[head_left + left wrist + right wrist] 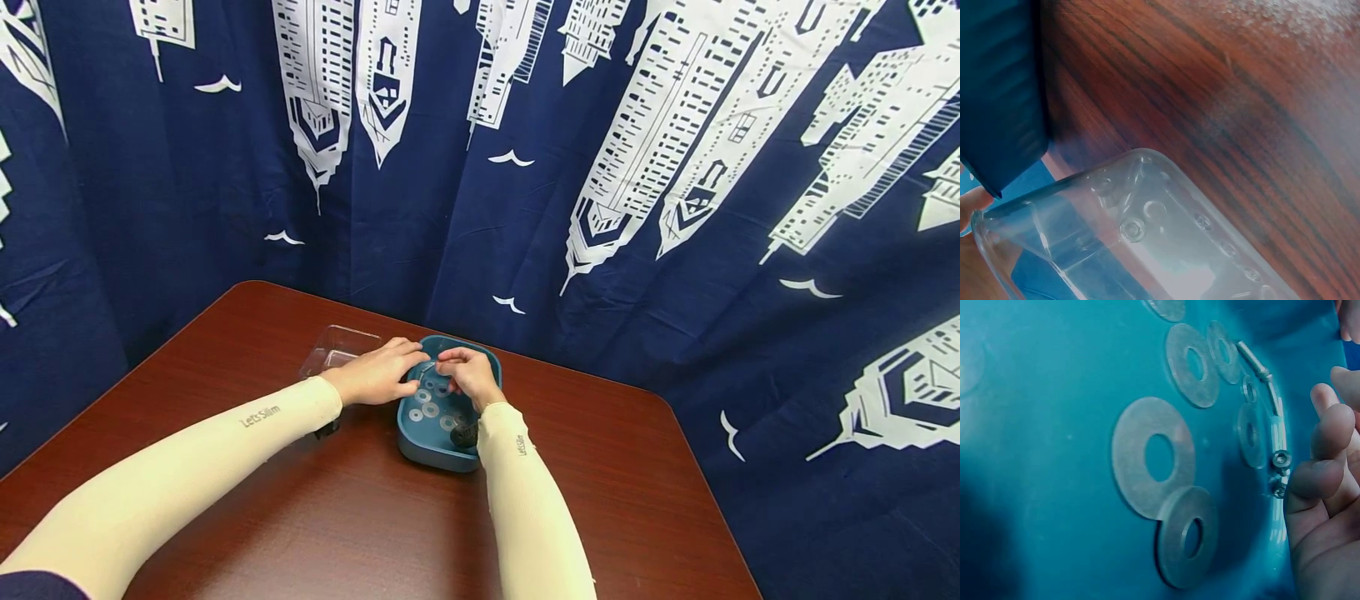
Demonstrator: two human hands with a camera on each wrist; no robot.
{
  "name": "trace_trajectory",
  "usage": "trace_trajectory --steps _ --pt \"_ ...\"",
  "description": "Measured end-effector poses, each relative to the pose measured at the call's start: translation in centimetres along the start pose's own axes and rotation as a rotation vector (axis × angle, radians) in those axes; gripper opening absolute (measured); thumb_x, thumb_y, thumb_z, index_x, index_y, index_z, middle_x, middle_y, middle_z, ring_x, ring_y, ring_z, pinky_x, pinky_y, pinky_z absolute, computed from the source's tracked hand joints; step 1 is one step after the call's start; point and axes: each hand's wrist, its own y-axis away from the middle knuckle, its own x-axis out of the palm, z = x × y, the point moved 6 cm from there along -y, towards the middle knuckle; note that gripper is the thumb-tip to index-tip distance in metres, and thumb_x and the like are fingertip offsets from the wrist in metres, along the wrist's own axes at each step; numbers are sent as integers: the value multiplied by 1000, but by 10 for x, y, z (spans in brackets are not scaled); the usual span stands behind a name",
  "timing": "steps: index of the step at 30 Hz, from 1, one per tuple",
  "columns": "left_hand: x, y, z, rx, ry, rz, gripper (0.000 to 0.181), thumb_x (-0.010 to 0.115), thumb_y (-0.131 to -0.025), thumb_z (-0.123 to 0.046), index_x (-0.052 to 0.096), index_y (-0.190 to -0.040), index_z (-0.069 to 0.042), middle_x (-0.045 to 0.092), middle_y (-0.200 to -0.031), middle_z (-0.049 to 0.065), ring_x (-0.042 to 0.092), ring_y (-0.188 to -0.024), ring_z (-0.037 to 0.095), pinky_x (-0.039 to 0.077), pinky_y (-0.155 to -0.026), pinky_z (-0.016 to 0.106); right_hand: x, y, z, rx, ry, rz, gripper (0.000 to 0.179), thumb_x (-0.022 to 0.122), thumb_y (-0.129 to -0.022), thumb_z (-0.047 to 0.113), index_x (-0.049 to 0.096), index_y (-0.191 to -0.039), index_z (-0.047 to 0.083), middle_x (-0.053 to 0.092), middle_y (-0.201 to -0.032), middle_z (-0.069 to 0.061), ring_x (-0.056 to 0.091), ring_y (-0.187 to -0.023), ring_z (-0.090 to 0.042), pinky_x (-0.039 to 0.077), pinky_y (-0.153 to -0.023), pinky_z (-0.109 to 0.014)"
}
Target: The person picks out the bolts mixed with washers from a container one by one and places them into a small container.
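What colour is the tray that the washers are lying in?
The tray is blue; the head view shows it best.

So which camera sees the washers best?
The right wrist view: the washers look big there, with their holes plain to see. The head view shows them small, lying in the blue bin. The left wrist view shows the bin's outside, but no washers.

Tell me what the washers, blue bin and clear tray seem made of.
Washers: probably metal, dull grey with a soft sheen. Blue bin: likely plastic, smooth, with rounded, moulded-looking corners. Clear tray: apparently plastic, glossy, see-through with bright glare; thin glass can't be excluded.
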Motion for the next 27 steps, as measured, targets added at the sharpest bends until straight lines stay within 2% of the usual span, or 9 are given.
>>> trace_trajectory --steps 5,12,27 --pt "0 1 0 -9 3 14 55 61 -96 -28 52 -145 -6 42 -155 20 34 -145 36 35 -116 52 6 -3 -5 23 5 -3 23 74 -87 10 72 -108 2 69 -75 0 51 -46 -12 42 -46 -24" --pt "0 1 1 -5 6 2 54 62 -96 -27 52 -145 -6 43 -155 20 35 -145 36 35 -116 51 15 -5 -11 62 23 -13 21 74 -86 8 73 -106 2 72 -78 -7 49 -44 -12 40 -42 -23" --pt "2 -2 2 -1 -3 -6 55 63 -95 -28 53 -144 -7 45 -153 20 38 -143 35 38 -115 51 22 -8 -19 86 -18 -16 16 72 -86 1 73 -102 4 77 -89 -7 49 -46 -13 39 -43 -23"
